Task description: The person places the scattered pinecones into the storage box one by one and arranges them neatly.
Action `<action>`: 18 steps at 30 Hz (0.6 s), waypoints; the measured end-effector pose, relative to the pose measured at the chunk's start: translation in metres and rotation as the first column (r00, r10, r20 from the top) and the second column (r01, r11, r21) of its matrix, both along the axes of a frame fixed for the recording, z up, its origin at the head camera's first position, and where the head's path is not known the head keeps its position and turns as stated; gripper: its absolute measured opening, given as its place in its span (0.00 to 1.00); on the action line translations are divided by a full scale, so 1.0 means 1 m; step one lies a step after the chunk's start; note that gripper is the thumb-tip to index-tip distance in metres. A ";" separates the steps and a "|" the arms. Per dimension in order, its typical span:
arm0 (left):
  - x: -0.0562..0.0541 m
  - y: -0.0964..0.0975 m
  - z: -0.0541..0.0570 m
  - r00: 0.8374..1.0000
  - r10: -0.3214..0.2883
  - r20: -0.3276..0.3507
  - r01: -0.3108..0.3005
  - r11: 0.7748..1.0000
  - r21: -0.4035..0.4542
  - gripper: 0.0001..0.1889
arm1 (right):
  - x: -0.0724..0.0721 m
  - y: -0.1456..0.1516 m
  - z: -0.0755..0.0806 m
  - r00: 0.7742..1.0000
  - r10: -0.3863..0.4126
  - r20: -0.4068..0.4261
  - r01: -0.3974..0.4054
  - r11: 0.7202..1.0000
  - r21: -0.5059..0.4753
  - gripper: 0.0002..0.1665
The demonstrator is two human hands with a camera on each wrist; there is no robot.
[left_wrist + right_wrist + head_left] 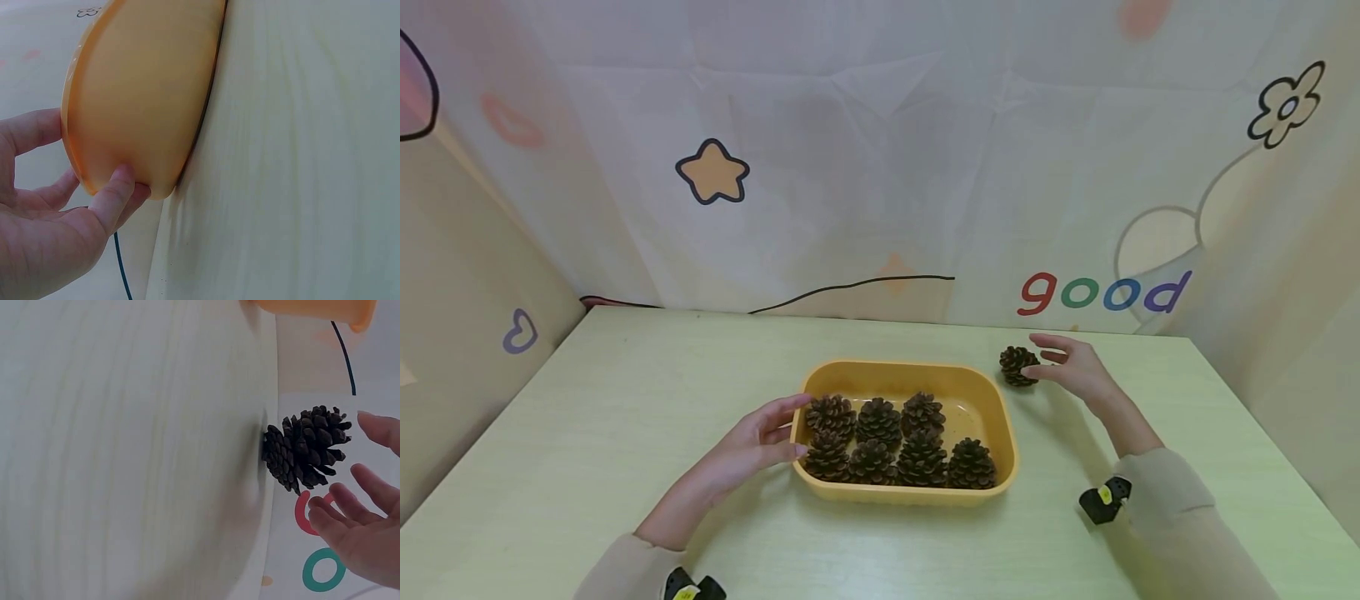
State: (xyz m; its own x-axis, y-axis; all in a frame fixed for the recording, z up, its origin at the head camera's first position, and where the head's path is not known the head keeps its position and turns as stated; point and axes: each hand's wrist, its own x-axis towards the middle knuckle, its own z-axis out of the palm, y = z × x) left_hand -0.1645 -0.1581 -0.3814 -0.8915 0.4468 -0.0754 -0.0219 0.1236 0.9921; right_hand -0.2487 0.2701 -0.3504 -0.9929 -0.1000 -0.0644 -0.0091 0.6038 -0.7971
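Note:
A deep yellow plastic tub [917, 495] holds several brown pine cones [922, 458], grouped toward its left and front, with bare floor at its back right. My left hand [760, 437] grips the tub's left end; in the left wrist view, its fingers [117, 190] bend against the outer wall and rim. One more pine cone [1017, 367] stands on the table just beyond the tub's back right corner. Around that cone's right side my right hand [1075, 368] is spread. The right wrist view shows a gap between the cone [306, 449] and the fingertips [340, 497].
The pale wooden table [625, 433] carries the tub. A printed curtain [850, 167] with a star, a flower and the word "good" hangs along the back edge and both sides. Black devices [1105, 500] are strapped at both sleeves.

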 end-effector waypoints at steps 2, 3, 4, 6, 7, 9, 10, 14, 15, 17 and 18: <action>0.000 0.000 0.000 1.000 -0.002 0.000 0.002 1.000 0.003 0.35 | -0.002 0.000 -0.002 1.000 0.003 0.004 -0.003 1.000 0.017 0.39; 0.000 0.000 0.000 1.000 -0.004 -0.001 0.004 1.000 0.007 0.35 | -0.003 -0.001 -0.003 1.000 0.004 0.007 -0.005 1.000 0.024 0.39; 0.000 0.000 0.000 1.000 -0.005 -0.001 0.005 1.000 0.008 0.35 | -0.004 -0.001 -0.004 1.000 0.005 0.009 -0.006 1.000 0.030 0.39; 0.000 0.000 0.000 1.000 -0.008 -0.004 0.008 1.000 0.008 0.35 | -0.006 -0.003 -0.005 1.000 0.009 0.013 -0.009 0.999 0.043 0.39; 0.000 0.000 0.001 1.000 -0.008 -0.005 0.009 1.000 0.009 0.35 | -0.007 -0.003 -0.006 1.000 0.011 0.015 -0.012 0.999 0.049 0.39; 0.000 0.000 0.001 1.000 -0.011 -0.008 0.011 1.000 0.010 0.35 | -0.009 -0.005 -0.008 1.000 0.016 0.020 -0.017 0.998 0.063 0.39; 0.000 0.000 0.001 1.000 -0.011 -0.009 0.011 1.000 0.010 0.35 | -0.010 -0.005 -0.009 1.000 0.016 0.022 -0.017 0.997 0.070 0.39; 0.000 0.000 0.001 1.000 -0.016 -0.011 0.016 1.000 0.013 0.36 | -0.012 -0.008 -0.012 1.000 0.024 0.020 -0.026 0.994 0.106 0.38; 0.000 0.000 0.001 1.000 -0.016 -0.011 0.016 1.000 0.013 0.36 | -0.012 -0.009 -0.012 1.000 0.027 0.016 -0.029 0.993 0.114 0.38; 0.000 0.000 0.001 1.000 -0.018 -0.010 0.018 1.000 0.014 0.36 | -0.013 -0.010 -0.012 1.000 0.030 0.009 -0.031 0.991 0.132 0.37; 0.000 0.000 0.001 1.000 -0.018 -0.009 0.018 1.000 0.013 0.36 | -0.013 -0.010 -0.012 1.000 0.029 0.008 -0.030 0.990 0.138 0.36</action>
